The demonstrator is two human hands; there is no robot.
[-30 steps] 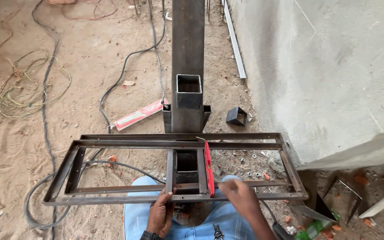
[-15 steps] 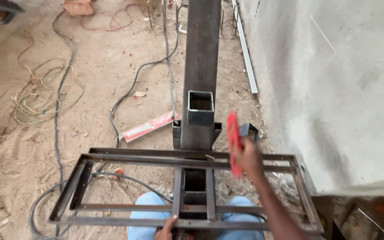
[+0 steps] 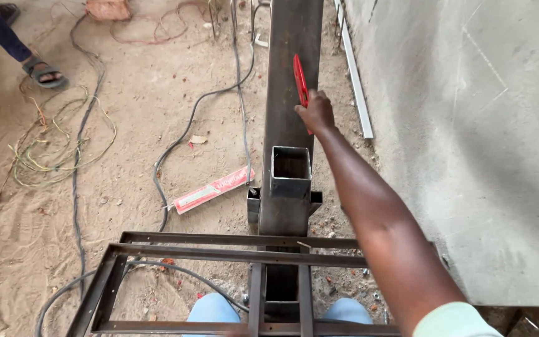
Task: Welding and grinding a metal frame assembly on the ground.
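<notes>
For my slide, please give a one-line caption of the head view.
Right hand holds a red level against a dark square steel tube above a welded frame on sandy ground.

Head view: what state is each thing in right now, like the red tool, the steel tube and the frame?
Red level: held against the long steel beam, edge-on.
Right hand: closed in a grip on the level.
Long steel beam: lying along the sandy ground.
Square tube: open-ended, hollow.
Metal frame: resting flat, over the person's knees.
Cables: loose on the ground.
Left hand: not in view.
</notes>
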